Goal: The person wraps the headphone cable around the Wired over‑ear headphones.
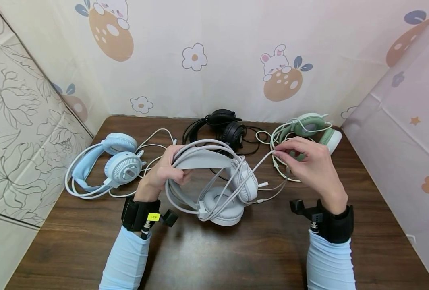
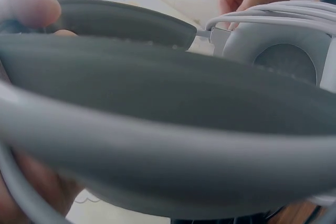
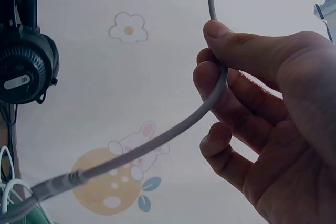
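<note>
Above the middle of the table, my left hand (image 1: 163, 171) grips a pair of light grey headphones (image 1: 226, 207) by the headband. Loops of their cable are wound around the headband and ear cups. Up close in the left wrist view, the headband (image 2: 157, 87) hides much of that hand. To the right, my right hand (image 1: 312, 163) pinches the grey cable (image 3: 157, 142) between thumb and index finger, and a stretch of it runs taut back to the headphones. A thicker joint (image 3: 58, 184) in the cable hangs below the fingers.
Light blue headphones (image 1: 123, 169) with a loose white cable lie on the wooden table (image 1: 214, 257) at left. Black headphones (image 1: 232, 135) lie at the back, close behind the grey pair. Green headphones (image 1: 308, 125) with a coiled cable sit at back right, behind my right hand.
</note>
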